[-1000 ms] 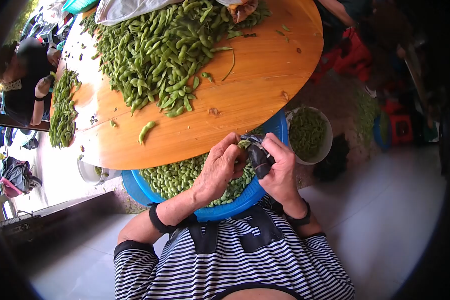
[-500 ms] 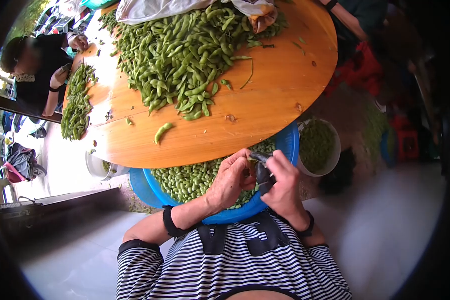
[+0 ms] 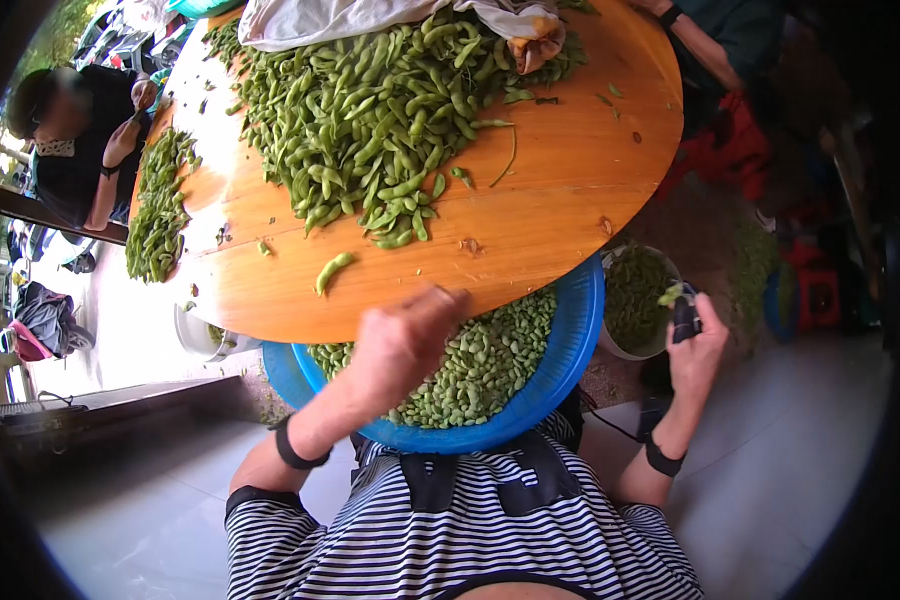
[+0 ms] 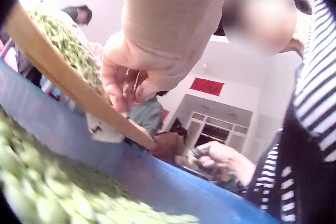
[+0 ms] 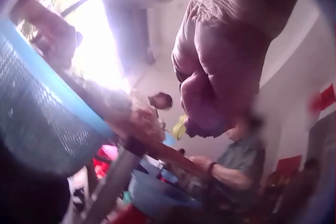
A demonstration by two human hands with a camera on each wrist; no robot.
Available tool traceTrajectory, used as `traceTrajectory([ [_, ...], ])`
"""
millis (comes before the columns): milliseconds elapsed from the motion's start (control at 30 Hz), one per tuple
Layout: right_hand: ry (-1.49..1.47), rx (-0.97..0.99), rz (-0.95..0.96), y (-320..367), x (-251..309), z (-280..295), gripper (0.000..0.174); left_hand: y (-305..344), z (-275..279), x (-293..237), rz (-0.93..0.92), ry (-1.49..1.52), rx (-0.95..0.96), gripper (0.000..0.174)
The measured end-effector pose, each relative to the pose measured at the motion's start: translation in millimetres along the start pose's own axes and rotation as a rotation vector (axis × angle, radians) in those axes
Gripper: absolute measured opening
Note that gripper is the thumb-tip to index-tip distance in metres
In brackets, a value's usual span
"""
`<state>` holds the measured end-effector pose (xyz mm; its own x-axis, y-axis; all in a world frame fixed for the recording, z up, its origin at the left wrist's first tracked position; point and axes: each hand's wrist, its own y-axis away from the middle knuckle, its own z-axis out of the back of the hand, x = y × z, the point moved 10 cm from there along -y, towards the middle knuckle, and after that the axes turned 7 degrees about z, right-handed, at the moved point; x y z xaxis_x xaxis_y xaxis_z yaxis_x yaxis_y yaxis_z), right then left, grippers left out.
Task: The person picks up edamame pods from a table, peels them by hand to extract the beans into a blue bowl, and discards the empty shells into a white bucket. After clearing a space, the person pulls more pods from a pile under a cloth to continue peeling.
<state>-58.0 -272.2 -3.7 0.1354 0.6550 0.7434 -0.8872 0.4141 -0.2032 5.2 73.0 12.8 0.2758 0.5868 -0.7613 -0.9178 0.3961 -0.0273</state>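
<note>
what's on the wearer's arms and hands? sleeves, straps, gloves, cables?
No gloves: the left grip and right grip are bare hands. A black band sits round each wrist, the left band and the right band. Sleeves are short, black-and-white striped; the left sleeve has a dark hem. What looks like a thin dark cable runs beside the right forearm.

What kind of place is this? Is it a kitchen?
More likely a shared spot, maybe a yard or hall, where people shell green beans: a round wooden table heaped with pods, a blue basin of shelled beans, and another person at their own pile.
</note>
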Motion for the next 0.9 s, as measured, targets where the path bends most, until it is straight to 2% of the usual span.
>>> traceTrajectory([
  [67,0.285,-0.054,0.072,-5.8,-24.8,25.1,0.023,-8.5,38.2,10.5,-0.143,-0.262,-0.323,0.024],
  [100,0.418,-0.052,0.039,-5.1,-38.1,31.2,0.033,-15.2,45.4,24.6,-0.009,-0.264,-0.322,0.025],
  [133,0.419,-0.051,0.039,-4.3,-41.3,31.7,0.033,-18.6,48.3,29.5,-0.009,-0.263,-0.322,0.025],
  [200,0.499,-0.027,-0.083,-3.7,-47.7,29.6,0.034,-23.7,50.1,39.0,-0.010,-0.370,-0.351,0.027],
  [267,0.394,-0.008,0.003,-5.1,-32.1,14.6,0.029,-26.3,48.1,40.2,-0.004,-0.378,-0.343,0.028],
  [300,0.307,0.011,-0.004,-4.0,-17.5,4.5,0.022,-27.5,47.6,35.3,-0.012,-0.379,-0.333,0.029],
  [333,0.136,0.040,0.042,-2.7,8.6,-8.6,0.019,-28.8,45.9,31.2,-0.021,-0.380,-0.324,0.031],
  [367,0.089,0.039,0.120,-1.4,33.9,-20.1,0.018,-28.9,42.9,29.9,-0.026,-0.380,-0.322,0.031],
  [400,-0.039,0.065,0.238,1.0,60.2,-33.6,0.017,-27.1,40.6,29.1,-0.037,-0.324,-0.336,0.029],
  [433,-0.101,0.120,0.210,4.2,72.4,-49.2,0.015,-25.2,38.4,27.1,-0.048,-0.268,-0.350,0.027],
  [467,-0.241,0.149,0.305,9.4,88.3,-63.8,0.014,-24.9,36.8,17.2,-0.054,-0.266,-0.345,0.027],
  [533,-0.412,0.342,0.411,17.5,123.3,-84.8,0.016,-28.2,25.8,10.8,0.094,0.078,-0.215,0.016],
  [567,-0.441,0.366,0.375,19.2,133.7,-94.0,0.020,-28.4,0.6,27.8,0.252,0.564,-0.082,0.007],
  [600,-0.486,0.418,0.349,21.6,140.7,-100.2,0.021,-28.1,-5.4,21.6,0.246,0.571,-0.072,0.007],
  [667,-0.491,0.447,0.372,23.8,146.4,-105.3,0.020,-20.8,-48.3,15.9,0.489,1.038,0.235,0.006],
  [900,-0.553,0.528,0.338,29.9,136.3,-104.6,0.017,-17.7,-66.6,8.5,0.518,0.995,0.256,0.007],
])
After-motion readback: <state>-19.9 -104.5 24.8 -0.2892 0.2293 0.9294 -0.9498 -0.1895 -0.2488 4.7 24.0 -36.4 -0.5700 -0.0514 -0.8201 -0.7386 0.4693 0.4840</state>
